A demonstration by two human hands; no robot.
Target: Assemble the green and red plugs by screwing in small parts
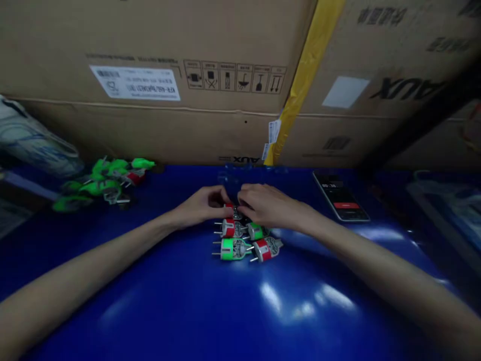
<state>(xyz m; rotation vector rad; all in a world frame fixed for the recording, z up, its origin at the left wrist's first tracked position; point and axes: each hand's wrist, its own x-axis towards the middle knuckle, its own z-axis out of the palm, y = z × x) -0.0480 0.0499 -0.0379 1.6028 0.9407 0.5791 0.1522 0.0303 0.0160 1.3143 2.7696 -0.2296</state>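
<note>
My left hand (205,205) has its thumb and fingers closed on a red and grey electrical plug (235,212). At the plug's grey end are the curled fingers of my right hand (265,204), which hide part of it. Just below lie another red plug (229,228) and a bright green plug (233,249), their pins pointing left and their grey insides showing. To the right of these sit a green plug (257,231), close under my right hand, and a slightly tilted red plug (267,248).
A loose pile of green plug pieces (103,183) lies at the back left of the blue tabletop (180,306). Large cardboard boxes (210,30) stand along the back. A phone (340,196) with a lit screen rests at the right, near a plastic bag (447,205).
</note>
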